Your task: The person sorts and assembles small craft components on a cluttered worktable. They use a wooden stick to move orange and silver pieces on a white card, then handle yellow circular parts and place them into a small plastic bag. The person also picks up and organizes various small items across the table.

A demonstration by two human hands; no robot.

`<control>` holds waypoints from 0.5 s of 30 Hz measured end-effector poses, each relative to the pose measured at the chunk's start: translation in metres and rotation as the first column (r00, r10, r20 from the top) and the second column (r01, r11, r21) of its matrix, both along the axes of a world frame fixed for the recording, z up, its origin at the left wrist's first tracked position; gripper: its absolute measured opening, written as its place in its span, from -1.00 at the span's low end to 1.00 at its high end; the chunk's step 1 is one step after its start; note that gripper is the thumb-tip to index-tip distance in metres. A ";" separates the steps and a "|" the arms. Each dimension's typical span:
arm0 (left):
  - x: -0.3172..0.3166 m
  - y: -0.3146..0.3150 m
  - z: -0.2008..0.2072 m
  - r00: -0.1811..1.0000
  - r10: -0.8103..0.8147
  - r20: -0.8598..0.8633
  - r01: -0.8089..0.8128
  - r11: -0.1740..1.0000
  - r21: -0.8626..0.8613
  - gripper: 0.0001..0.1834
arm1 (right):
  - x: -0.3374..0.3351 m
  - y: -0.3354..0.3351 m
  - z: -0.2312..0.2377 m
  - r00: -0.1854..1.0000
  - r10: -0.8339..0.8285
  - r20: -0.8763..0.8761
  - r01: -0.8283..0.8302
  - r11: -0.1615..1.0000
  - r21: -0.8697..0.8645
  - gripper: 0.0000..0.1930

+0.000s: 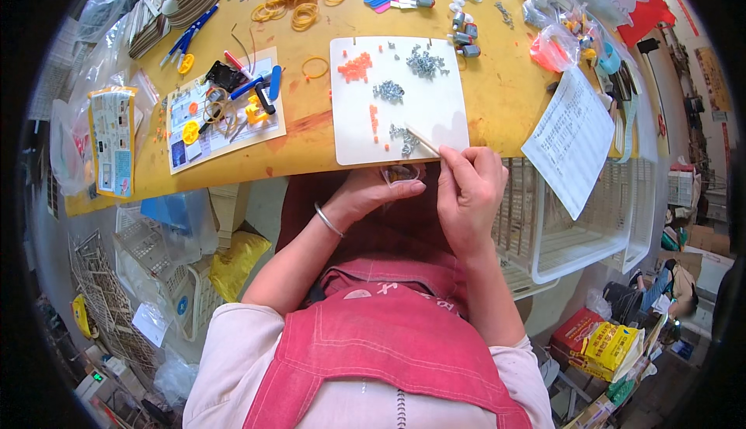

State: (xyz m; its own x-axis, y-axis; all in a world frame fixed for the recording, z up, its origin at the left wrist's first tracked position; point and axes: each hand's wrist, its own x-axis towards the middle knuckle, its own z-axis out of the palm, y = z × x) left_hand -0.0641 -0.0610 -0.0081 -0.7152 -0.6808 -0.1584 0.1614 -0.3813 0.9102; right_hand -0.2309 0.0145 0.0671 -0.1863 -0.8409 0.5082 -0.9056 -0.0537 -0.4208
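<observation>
Stick [422,141] slants over white board [435,102], tip up-left at nearest metal bits [403,140]. My right hand [472,188] pinches its lower-right end. My left hand [373,193] holds a clear container [400,173] at table [303,135] edge, nearer me than the bits.

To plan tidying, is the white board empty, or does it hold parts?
Not empty: orange pieces and grey parts lie on the white board.
</observation>
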 end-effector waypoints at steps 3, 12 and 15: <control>0.000 0.002 0.000 0.999 0.039 -0.015 -0.039 0.999 -0.010 -0.48 | 0.005 0.006 0.000 1.000 -0.002 0.011 0.002 1.000 0.015 -0.76; -0.001 0.002 -0.003 1.000 0.023 -0.002 -0.023 1.000 0.019 -0.42 | 0.014 0.017 -0.003 0.999 0.016 0.035 -0.016 1.000 0.014 -0.75; -0.001 0.000 -0.006 1.000 -0.010 0.020 0.009 1.000 0.014 -0.40 | 0.017 0.022 -0.004 0.999 0.017 0.041 -0.018 1.000 0.017 -0.76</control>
State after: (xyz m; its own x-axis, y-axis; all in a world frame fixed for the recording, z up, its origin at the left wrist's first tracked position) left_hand -0.0651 -0.0607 -0.0146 -0.7181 -0.6717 -0.1820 0.1394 -0.3950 0.9080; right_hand -0.2141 0.0362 0.0636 -0.1914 -0.8527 0.4861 -0.8867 -0.0622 -0.4582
